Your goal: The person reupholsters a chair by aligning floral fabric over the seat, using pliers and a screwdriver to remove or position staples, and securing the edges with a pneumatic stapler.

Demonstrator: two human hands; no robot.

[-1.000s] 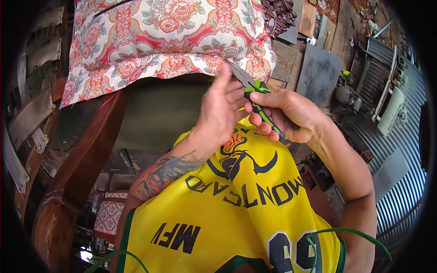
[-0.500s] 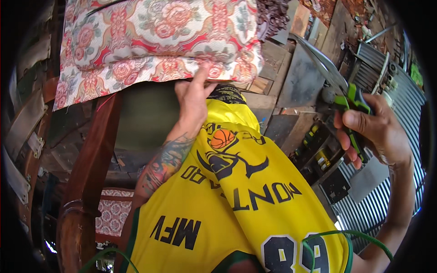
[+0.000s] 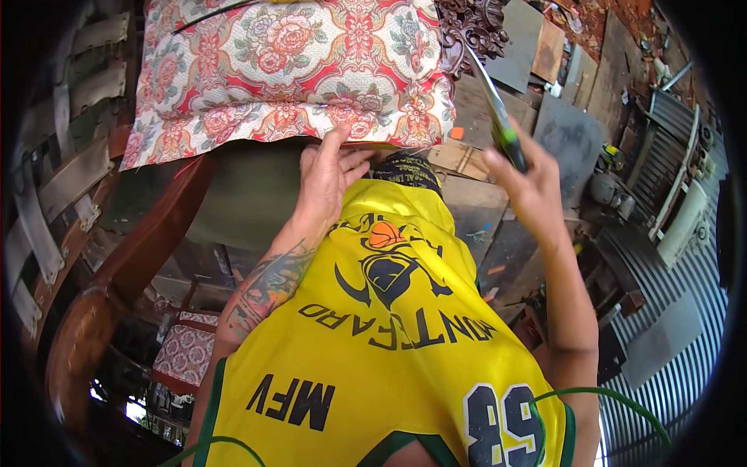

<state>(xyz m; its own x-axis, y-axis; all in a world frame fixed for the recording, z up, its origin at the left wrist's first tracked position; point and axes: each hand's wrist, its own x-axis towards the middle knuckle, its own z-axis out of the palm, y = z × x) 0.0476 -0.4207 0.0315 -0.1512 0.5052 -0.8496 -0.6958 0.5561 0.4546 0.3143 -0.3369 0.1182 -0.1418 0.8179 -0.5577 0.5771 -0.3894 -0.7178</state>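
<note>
A padded floral fabric piece [image 3: 288, 70] in red and cream lies before me, its raw front edge toward my body. My left hand [image 3: 323, 175] is at that edge, its thumb on top and its other fingers bent beneath, closed on the fabric. Scissors [image 3: 498, 117] with long metal blades and a green-and-black handle are in my right hand [image 3: 533, 183]. Their blades point up and away, just right of the fabric and apart from it. My right fingers wrap the handle and are partly hidden.
A carved dark wood ornament [image 3: 475, 31] is beyond the fabric's right corner. A brown wooden frame [image 3: 148, 241] curves along the left, near strapped slats [image 3: 39, 210]. Boards [image 3: 467, 210] cover the floor at right, beside corrugated metal sheets [image 3: 685, 327]. A patterned seat [image 3: 184, 352] is lower left.
My right hand has swung left with the scissors, bringing them near the fabric's right corner. My left hand stays at the front edge. The view has shifted slightly.
</note>
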